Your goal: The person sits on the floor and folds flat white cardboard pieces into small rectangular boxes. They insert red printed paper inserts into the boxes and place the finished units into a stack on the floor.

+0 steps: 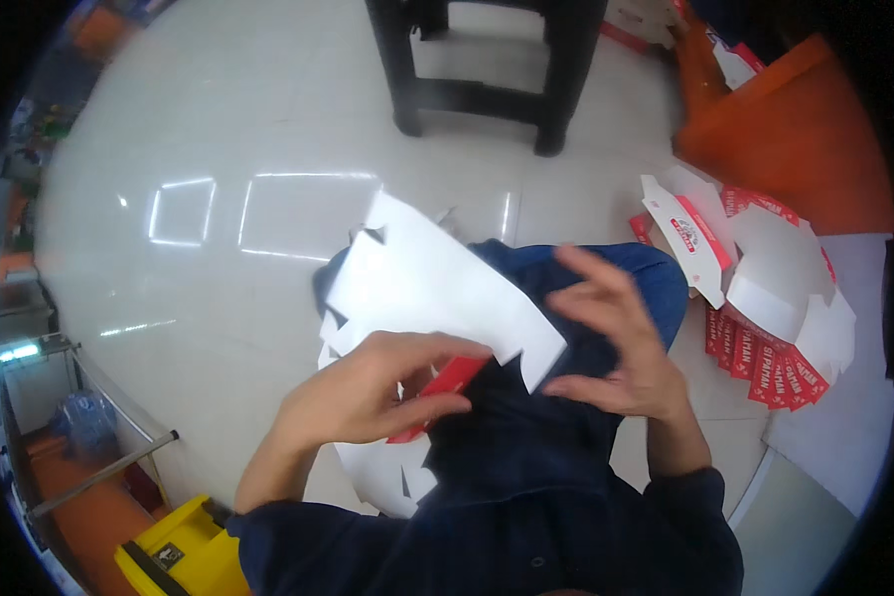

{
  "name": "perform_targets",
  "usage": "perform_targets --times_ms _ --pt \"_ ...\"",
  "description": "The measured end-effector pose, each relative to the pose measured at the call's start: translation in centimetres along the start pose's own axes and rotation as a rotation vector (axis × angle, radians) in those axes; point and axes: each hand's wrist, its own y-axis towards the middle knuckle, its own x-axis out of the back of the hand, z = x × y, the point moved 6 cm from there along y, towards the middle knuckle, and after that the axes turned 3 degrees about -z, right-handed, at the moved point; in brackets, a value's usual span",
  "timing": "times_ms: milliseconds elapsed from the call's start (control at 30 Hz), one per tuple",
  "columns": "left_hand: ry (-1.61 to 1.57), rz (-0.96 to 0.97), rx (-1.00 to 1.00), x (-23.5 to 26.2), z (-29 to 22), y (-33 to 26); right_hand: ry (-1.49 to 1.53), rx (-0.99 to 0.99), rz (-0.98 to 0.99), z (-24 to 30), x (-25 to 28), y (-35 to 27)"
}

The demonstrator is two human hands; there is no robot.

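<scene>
A flat white cardboard box blank with notched edges lies tilted above my lap. My left hand pinches its near edge, where a red printed flap stands folded between thumb and fingers. My right hand hovers by the blank's right corner, fingers spread and slightly blurred, holding nothing. More white notched card shows below my left forearm; whether it belongs to the same blank I cannot tell.
A stack of red and white box blanks lies fanned out at the right, near an orange surface. A black stool stands ahead. At the lower left are a metal frame and a yellow object.
</scene>
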Motion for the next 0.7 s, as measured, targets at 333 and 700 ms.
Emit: perform_targets --times_ms 333,700 --pt "0.141 -0.182 0.174 1.4 1.8 -4.6 0.674 -0.085 -0.242 -5.2 -3.9 0.3" --pt "0.239 -0.333 0.104 1.1 -1.6 -3.1 -0.015 0.298 -0.3 -0.1 -3.8 1.5"
